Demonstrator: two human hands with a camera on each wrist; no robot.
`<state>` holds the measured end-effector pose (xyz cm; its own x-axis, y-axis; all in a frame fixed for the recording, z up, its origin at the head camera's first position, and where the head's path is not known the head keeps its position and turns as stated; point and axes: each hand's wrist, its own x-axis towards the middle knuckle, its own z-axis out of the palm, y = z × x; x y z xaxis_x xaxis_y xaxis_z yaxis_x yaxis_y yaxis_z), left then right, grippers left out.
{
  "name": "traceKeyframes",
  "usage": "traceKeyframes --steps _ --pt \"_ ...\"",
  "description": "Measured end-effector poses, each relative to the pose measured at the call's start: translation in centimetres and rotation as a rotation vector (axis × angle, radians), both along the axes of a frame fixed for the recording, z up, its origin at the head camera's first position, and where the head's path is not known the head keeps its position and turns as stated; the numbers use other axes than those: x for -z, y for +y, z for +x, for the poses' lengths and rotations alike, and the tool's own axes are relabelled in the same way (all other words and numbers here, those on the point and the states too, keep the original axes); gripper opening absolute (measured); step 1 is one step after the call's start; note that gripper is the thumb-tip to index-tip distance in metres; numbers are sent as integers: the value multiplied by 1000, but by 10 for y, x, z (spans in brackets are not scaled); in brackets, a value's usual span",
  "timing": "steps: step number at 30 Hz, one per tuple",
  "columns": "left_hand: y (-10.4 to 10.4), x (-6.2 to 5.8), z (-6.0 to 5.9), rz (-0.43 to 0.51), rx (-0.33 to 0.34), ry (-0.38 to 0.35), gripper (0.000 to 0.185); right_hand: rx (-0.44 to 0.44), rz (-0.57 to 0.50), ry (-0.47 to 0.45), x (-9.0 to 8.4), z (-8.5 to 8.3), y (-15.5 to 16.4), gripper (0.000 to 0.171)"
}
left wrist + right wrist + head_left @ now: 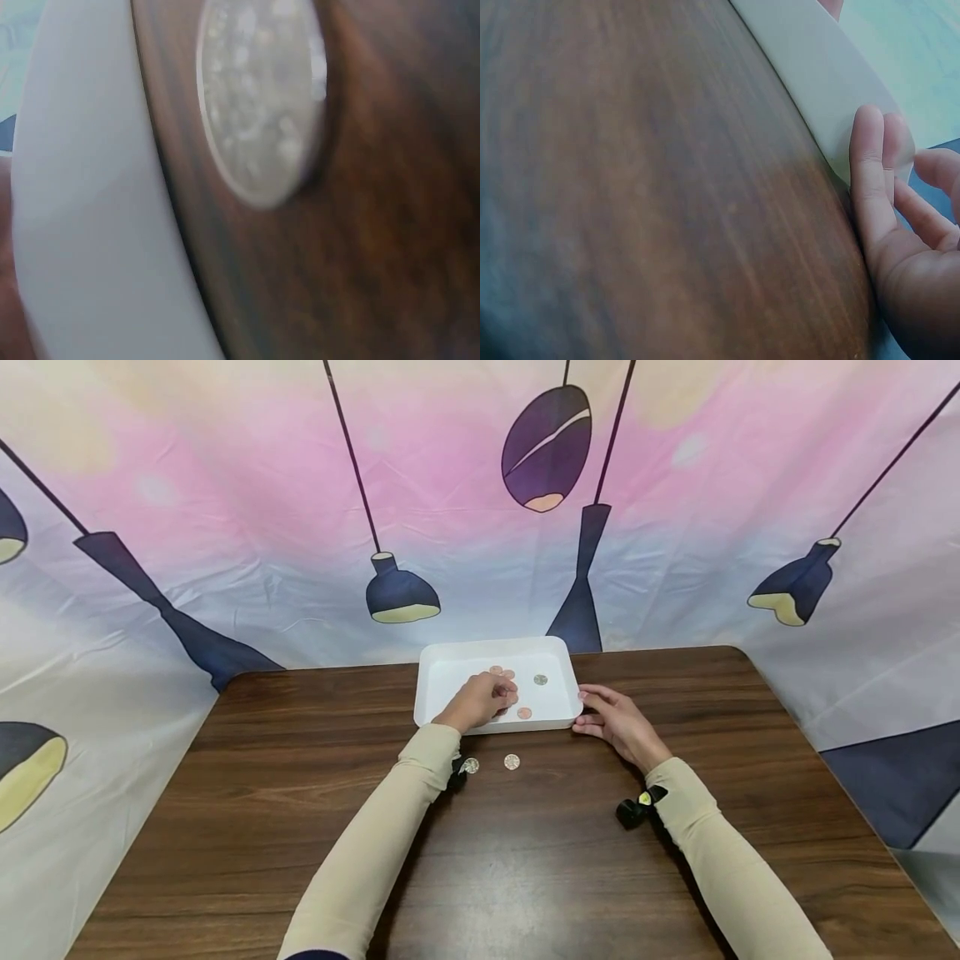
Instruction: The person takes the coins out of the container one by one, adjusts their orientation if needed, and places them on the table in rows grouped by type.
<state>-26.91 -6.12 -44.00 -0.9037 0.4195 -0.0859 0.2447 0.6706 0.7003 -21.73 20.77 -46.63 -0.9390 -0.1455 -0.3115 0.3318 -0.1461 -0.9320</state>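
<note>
A shallow white tray (442,653) stands at the table's back edge. Inside it lie a silver-coloured coin (541,680), a copper-coloured coin (524,713) and two more copper ones near its middle. My left hand (477,700) reaches over the tray's front wall, fingers bent down among the coins. Whether a coin is between those fingertips cannot be made out. At the front right corner my right hand (617,720) holds the tray, its fingers (868,146) against the wall. Two silver-coloured coins lie before the tray, one (512,762) in the open, the other (259,97) beside my left wrist.
The brown wooden table (525,877) extends in front of the tray and to both sides. Directly behind the table hangs a cloth (465,460) printed with lamps. A small black camera (632,813) is strapped at my right wrist.
</note>
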Motion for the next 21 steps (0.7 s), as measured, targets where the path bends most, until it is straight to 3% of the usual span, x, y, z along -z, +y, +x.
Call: traceKeyframes --steps 6,9,13,21 --pt "-5 -6 2 147 0 -74 28 -9 9 -1 -1 0 1 56" --pt "-10 -15 6 162 11 -19 31 -7 8 -2 0 -1 1 56" --pt "-19 -29 14 129 28 108 31 -2 5 -1 0 -1 0 55" --pt "-44 -45 41 101 82 153 30 -5 3 -6 -1 -1 1 54"
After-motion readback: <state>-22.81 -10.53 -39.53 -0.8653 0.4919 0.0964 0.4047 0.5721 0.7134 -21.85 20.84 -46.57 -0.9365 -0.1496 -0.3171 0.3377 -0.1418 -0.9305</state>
